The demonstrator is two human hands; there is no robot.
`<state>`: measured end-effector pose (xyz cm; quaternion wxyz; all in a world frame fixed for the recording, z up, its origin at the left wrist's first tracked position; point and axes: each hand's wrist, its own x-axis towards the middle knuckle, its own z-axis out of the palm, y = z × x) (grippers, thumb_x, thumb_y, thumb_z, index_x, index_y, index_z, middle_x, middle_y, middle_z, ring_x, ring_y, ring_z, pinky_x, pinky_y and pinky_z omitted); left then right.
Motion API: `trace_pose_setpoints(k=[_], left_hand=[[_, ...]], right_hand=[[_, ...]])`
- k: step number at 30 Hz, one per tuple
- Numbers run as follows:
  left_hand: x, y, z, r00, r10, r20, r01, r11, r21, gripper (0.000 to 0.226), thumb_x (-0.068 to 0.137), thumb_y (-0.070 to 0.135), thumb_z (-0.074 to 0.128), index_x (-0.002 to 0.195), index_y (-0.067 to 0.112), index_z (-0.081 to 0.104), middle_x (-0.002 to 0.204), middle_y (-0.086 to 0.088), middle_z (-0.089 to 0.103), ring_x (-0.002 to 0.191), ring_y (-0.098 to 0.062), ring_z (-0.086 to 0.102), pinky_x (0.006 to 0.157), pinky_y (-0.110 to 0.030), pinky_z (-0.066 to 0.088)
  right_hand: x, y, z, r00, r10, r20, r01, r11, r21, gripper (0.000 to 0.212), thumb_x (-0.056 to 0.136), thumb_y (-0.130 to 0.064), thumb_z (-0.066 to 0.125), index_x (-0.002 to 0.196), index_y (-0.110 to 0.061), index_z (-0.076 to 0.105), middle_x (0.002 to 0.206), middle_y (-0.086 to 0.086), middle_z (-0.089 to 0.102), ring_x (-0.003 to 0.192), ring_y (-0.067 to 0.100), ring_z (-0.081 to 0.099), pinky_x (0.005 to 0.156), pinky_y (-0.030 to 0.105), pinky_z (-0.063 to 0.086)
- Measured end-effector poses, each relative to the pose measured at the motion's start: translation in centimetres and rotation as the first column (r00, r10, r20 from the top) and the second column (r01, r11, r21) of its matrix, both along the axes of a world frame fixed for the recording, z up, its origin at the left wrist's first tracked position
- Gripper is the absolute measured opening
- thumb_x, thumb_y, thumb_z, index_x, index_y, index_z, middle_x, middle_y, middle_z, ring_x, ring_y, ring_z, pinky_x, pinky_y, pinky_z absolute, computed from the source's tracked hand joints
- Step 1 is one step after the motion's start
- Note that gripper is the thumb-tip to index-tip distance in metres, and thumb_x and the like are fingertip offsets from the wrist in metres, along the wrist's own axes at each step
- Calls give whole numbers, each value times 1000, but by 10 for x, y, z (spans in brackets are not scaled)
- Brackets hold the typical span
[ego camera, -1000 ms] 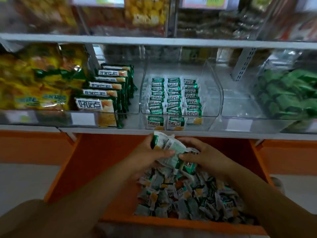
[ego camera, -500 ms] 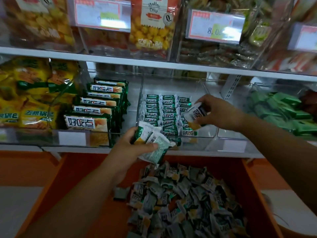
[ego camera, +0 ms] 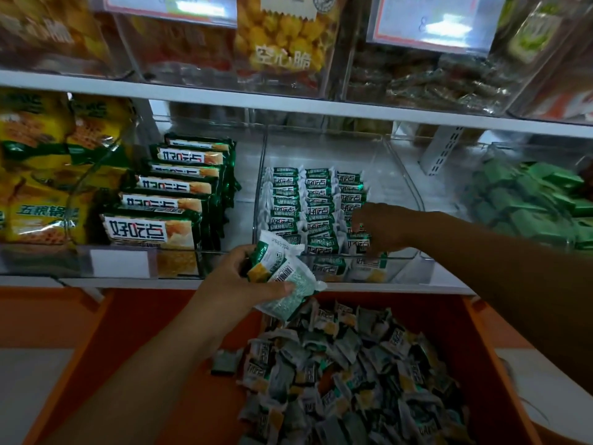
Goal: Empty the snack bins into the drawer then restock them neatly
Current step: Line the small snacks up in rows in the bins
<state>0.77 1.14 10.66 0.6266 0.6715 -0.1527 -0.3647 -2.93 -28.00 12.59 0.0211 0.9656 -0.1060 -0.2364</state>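
From the head view, your left hand [ego camera: 237, 284] is curled round a bundle of small packets [ego camera: 282, 271], thumb on top and fingers beneath, held just in front of the shelf edge [ego camera: 417, 285] and above the far end of the orange drawer [ego camera: 154, 332]. Your right hand [ego camera: 382, 229] reaches into the clear bin [ego camera: 401, 175] and sits at the near end of the right-hand row. Its fingers bend down onto a packet there, but I cannot tell whether they pinch it or merely press it. Three rows of packets [ego camera: 317, 207] already stand in the bin's near half, and its far half is bare. The loose heap [ego camera: 353, 374] in the drawer is large, so I judge the restocking far from done.

Watch these risks:
- The bundle is fanned and one packet hangs low past your fingers. It may slip into the drawer if you loosen your thumb.
- The standing rows lean on each other, so a push from your right knuckles could topple the right row into the middle one.
- Your right forearm crosses the bin's right wall. Drawing back carelessly could drag it, or nudge the green packets [ego camera: 539, 200] beside it.
- The large packs [ego camera: 179, 187] to the left stand close to your left hand, so a wide swing may knock them.
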Motion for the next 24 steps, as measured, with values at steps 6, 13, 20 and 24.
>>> trace_pose_setpoints(k=[6,13,20,24], left_hand=[[1,-2,1,1000,-4,3,4,999,39,68,48,33,85,110,37,59,111,14,66,102,-13,66,96,-42,52],[-1,-1,6,996,93,4,-93,996,1,56,65,23,86,107,44,55,102,19,70,89,-5,68,77,-30,56],[-10,-3,16,980,174,-95,-184,977,-105,73,67,44,84,131,28,54,122,-1,66,103,-23,68,85,-43,58],[-15,-2,23,955,160,-248,-208,962,-179,43,93,21,62,133,27,48,124,6,50,77,-15,72,83,-39,58]], right_hand=[[0,-3,-9,999,30,21,-30,1000,7,53,84,-28,73,129,-17,46,132,8,50,110,23,49,78,25,36],[-57,82,24,796,-408,448,-71,672,738,21,87,-32,68,104,-32,56,103,-10,61,90,6,62,75,21,52],[-78,143,-17,694,-305,652,-215,776,593,58,76,-51,69,126,-37,43,128,-25,32,114,-10,42,97,7,35],[-71,149,-22,681,-389,620,-150,755,639,64,76,-48,72,131,-35,41,128,-23,37,113,-14,39,95,2,33]])
